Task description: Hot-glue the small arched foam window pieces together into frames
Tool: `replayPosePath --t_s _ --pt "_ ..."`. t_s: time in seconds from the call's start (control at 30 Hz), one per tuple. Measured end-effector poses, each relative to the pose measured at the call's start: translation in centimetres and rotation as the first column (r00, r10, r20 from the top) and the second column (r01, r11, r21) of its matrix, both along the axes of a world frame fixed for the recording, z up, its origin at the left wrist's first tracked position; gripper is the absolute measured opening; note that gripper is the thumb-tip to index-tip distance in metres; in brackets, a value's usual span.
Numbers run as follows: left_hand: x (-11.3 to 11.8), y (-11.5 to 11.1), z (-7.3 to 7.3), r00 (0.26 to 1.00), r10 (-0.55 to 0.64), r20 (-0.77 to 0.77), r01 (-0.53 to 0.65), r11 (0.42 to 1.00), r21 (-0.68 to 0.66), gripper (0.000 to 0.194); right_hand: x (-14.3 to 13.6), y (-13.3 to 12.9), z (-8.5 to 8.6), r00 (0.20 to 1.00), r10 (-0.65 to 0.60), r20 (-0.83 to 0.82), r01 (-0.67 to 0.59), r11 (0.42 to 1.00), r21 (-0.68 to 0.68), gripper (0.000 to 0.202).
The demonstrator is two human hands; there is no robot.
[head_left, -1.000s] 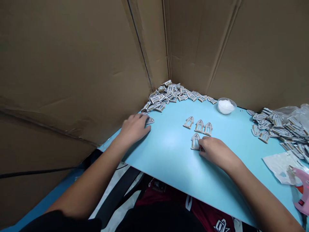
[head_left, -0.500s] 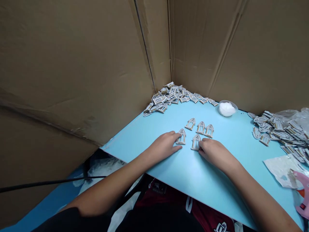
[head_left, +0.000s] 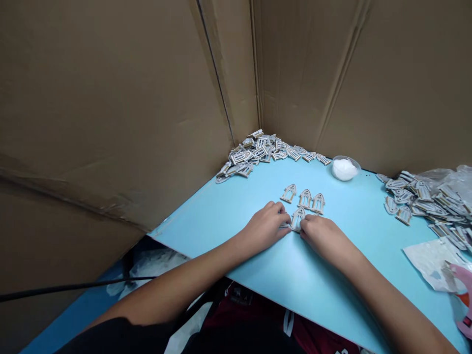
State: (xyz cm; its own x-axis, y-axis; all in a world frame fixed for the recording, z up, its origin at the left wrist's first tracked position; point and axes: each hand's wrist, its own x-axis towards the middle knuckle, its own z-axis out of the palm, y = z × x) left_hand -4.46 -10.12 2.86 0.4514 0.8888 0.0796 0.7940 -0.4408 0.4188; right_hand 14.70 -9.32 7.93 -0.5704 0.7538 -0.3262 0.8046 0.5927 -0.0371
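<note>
My left hand (head_left: 266,225) rests on the blue tabletop, its fingers curled over a small white arched window piece (head_left: 284,225) that they mostly hide. Close beside it lies a second arched window piece (head_left: 297,219), its right edge pinched by the closed fingers of my right hand (head_left: 326,238). Behind the knuckles of that hand, a sliver of another pale piece seems to show. Just beyond my hands, three similar arched pieces lie flat: one on the left (head_left: 288,193), one in the middle (head_left: 305,198) and one on the right (head_left: 317,203).
Piles of arched pieces lie in the far corner (head_left: 241,157) and at the right (head_left: 424,194). A clear bowl of white material (head_left: 344,169) stands at the back. A white packet (head_left: 429,260) and a pink glue gun (head_left: 465,278) are at right. Cardboard walls (head_left: 155,98) enclose the table.
My left hand has moved right, pushing its arched piece closer to the one at my right hand. Its fingers are more curled now. My right hand has barely moved.
</note>
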Motion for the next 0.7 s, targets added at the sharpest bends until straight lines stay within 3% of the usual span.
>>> replayPosePath --t_s 0.4,0.5,0.57,0.63,0.7 --pt "-0.4 1.6 0.0 0.993 -0.109 0.053 0.11 0.994 -0.007 0.007 0.3 0.4 -0.9 0.998 0.025 -0.052 -0.023 0.999 0.041 0.027" --pt "-0.7 2.5 0.0 0.996 -0.07 0.063 0.069 0.997 0.017 0.06 0.6 0.7 -0.4 0.997 0.019 -0.073 -0.015 0.998 0.054 0.014" --pt "-0.9 3.4 -0.3 0.995 -0.079 0.059 0.079 0.997 0.008 0.102 1.1 1.1 -0.4 0.992 -0.011 -0.123 0.023 0.995 0.099 0.021" --pt "-1.0 4.3 -0.9 0.989 -0.142 0.04 0.143 0.989 -0.036 0.121 1.8 1.7 -1.0 0.97 -0.048 -0.238 0.085 0.985 0.147 0.04" --pt "-0.8 5.2 -1.6 0.976 -0.216 0.018 0.217 0.974 -0.066 0.124 2.6 2.5 -2.4 0.926 -0.068 -0.373 0.136 0.978 0.159 0.052"
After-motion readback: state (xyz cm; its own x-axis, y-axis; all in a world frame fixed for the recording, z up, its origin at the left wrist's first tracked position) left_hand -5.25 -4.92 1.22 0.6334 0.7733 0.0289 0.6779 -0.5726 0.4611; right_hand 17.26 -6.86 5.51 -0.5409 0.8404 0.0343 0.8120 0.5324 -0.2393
